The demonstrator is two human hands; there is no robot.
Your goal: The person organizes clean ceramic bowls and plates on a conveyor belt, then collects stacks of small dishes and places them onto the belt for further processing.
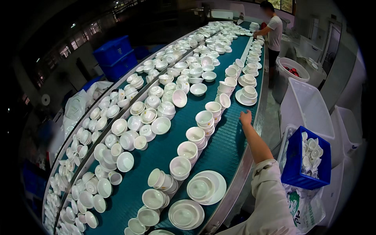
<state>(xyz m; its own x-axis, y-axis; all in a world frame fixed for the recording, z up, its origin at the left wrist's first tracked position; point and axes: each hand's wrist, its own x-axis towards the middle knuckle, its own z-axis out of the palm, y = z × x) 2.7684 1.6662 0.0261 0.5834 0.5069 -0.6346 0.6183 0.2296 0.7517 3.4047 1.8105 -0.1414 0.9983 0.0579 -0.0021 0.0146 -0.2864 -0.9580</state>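
My right hand reaches out over the right edge of the green conveyor belt, its arm in a light sleeve. The fingers look slightly bent and apart, with nothing seen in them. Just beyond the fingertips sits a white saucer with a bowl on it. Left of the hand runs a row of stacked white cups, among them one stack. Nearer to me lie a white plate with a bowl and another stacked set of plate and bowls. My left hand is out of view.
Many loose white bowls cover the belt's left side. On the right stand a blue crate of white spoons, a white tub and a round bin. Another person works at the far right edge.
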